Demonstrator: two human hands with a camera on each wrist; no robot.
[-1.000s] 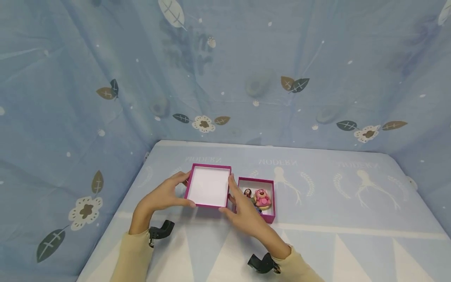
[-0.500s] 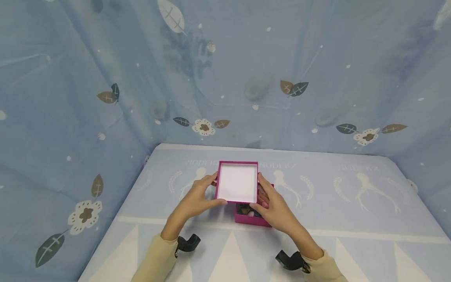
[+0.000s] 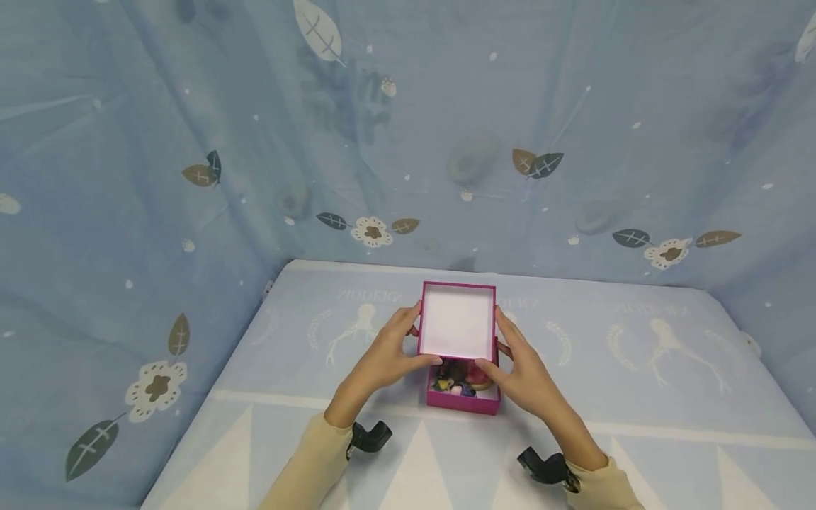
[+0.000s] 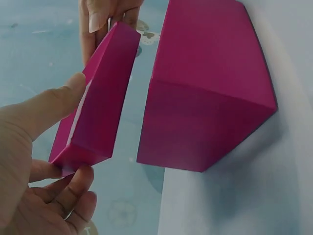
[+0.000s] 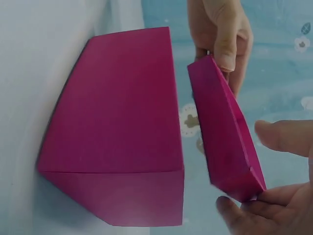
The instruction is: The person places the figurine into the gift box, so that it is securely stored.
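Note:
A square magenta box lid [image 3: 457, 322] with a white inside is held above the matching box [image 3: 463, 404], its hollow side facing the head camera. My left hand [image 3: 387, 354] grips the lid's left side, thumb at the near edge. On the opposite side my right hand [image 3: 528, 370] holds it the same way. In both wrist views a gap separates the lid [image 4: 100, 98] from the box [image 5: 117, 107]. Small toy figures [image 3: 456, 387] and part of a pink toy [image 3: 478, 377] show inside the box; the lid hides its back part.
The box stands on a table with a pale blue and white patterned cloth [image 3: 357, 453]. A blue curtain [image 3: 421, 127] with leaves and flowers hangs behind and at the sides. Black wrist cameras [image 3: 372, 436] sit at both cuffs.
Both hands have carried the lid rightward, from left of the box to above it. The box has stayed about where it was.

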